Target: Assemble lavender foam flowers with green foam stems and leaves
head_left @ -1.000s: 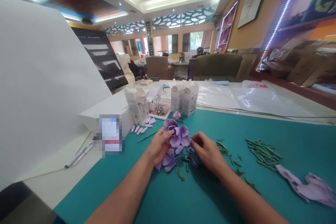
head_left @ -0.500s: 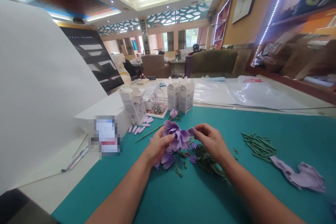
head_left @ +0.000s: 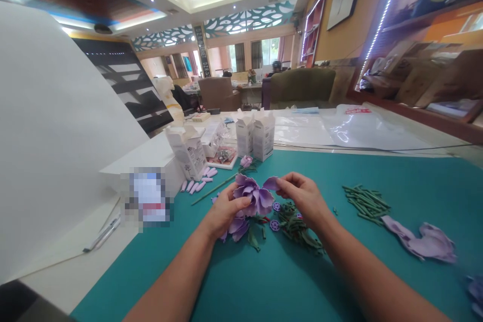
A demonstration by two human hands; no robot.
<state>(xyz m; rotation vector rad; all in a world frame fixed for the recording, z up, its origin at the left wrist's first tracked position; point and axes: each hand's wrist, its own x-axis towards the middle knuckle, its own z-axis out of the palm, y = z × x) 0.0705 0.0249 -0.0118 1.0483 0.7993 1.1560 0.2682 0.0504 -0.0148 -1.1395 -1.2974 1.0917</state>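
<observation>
Raised off the teal mat (head_left: 264,282) since a second ago, now pinching a purple petal (head_left: 270,182) in the right hand (head_left: 302,198), touching the purple flower (head_left: 252,196) at its right edge. Clasping that flower from below with the left hand (head_left: 226,209), just above the mat, probably steadying it face up.

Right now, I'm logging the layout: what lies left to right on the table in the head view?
White pen, small lilac capsule-shaped pieces, purple artificial flower, pile of green stem sticks, loose lilac petal sheets.
</observation>
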